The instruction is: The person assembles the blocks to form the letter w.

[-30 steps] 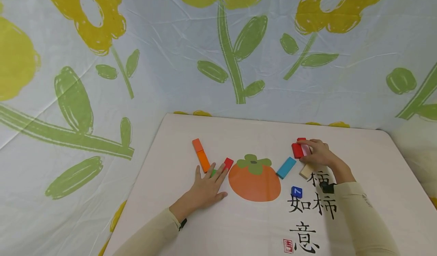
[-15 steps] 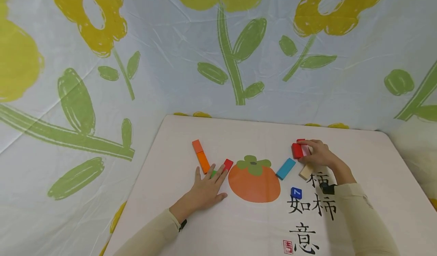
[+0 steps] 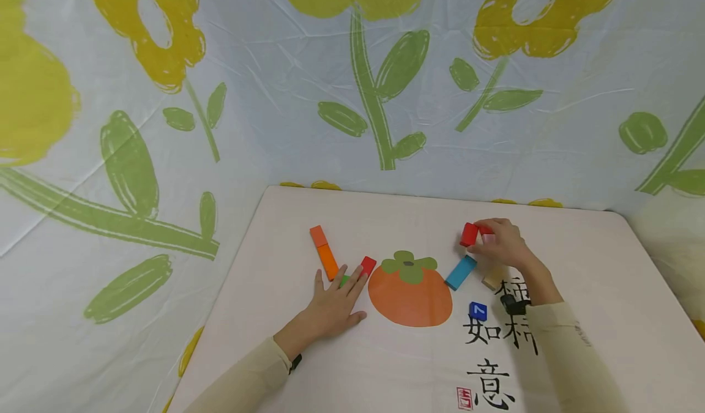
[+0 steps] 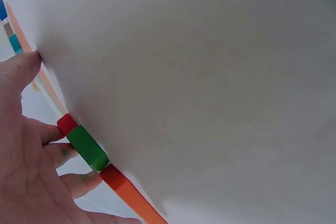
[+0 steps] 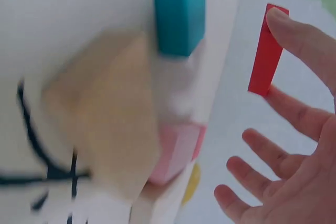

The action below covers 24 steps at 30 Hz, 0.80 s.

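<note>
My right hand (image 3: 502, 245) pinches a red block (image 3: 469, 234) between thumb and index finger. In the right wrist view this red block (image 5: 266, 53) is raised off the table, the other fingers spread. Under the hand lie a pink block (image 3: 488, 239) and another red piece, partly hidden. My left hand (image 3: 333, 309) rests flat on the left side with fingers spread. Its fingertips touch a green block (image 4: 86, 146) and a red block (image 4: 66, 124). An orange block (image 4: 131, 195) adjoins the green one; in the head view the fingers partly cover the green block.
Two orange blocks (image 3: 324, 253) lie end to end at the left. A light blue block (image 3: 461, 272), a wooden block (image 3: 493, 277) and a dark blue block (image 3: 478, 311) marked 7 lie at the right. A flower-print cloth (image 3: 248, 125) hangs behind the table.
My right hand has picked the red block up from beside the pink one and shifted it slightly left. The left hand stays in place.
</note>
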Each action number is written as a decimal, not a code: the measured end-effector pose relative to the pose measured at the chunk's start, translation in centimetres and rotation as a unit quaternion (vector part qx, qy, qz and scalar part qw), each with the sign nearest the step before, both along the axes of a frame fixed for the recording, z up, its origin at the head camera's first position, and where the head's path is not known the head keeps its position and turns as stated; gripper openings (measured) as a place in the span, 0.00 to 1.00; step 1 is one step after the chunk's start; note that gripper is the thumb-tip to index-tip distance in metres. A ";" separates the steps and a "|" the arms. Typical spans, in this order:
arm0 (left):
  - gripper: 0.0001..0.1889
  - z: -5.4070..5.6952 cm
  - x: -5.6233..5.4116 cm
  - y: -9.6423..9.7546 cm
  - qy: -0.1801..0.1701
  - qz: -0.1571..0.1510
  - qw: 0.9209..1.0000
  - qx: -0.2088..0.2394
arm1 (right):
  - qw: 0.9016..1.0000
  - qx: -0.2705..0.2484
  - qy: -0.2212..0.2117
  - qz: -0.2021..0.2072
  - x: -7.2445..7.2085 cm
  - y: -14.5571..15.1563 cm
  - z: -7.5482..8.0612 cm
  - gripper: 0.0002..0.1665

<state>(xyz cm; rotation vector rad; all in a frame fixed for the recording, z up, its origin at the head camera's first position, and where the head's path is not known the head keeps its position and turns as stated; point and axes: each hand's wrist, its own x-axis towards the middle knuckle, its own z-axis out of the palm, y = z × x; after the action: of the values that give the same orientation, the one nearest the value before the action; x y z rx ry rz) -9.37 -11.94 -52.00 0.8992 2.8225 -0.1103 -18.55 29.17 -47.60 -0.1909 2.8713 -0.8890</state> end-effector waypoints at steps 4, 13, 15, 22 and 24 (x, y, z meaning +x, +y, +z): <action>0.45 0.2 -0.3 -0.1 -0.002 -0.003 1.000 -0.005 | 1.000 0.004 0.012 -0.017 0.1 -1.8 0.0 0.39; 0.45 0.1 -1.0 -0.6 -0.003 -0.008 1.000 -0.016 | 0.999 -0.007 0.032 -0.020 0.3 -6.0 0.2 0.38; 0.45 0.1 -1.2 -0.7 -0.003 -0.010 1.000 -0.017 | 0.999 -0.011 0.034 -0.023 0.3 -7.0 0.2 0.38; 0.45 0.4 -1.7 -1.0 -0.004 -0.017 1.000 -0.021 | 0.999 -0.038 0.027 -0.028 -0.4 -11.1 0.0 0.37; 0.45 0.4 -1.8 -1.1 -0.006 -0.018 1.000 -0.019 | 0.998 -0.043 0.027 -0.029 -0.6 -12.1 -0.1 0.37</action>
<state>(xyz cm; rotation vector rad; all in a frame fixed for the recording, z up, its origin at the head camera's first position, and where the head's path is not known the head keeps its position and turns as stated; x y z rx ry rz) -11.21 -13.02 -51.61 0.9400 2.7844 -0.1632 -19.11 17.11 -47.74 -0.1426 2.9039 -1.0347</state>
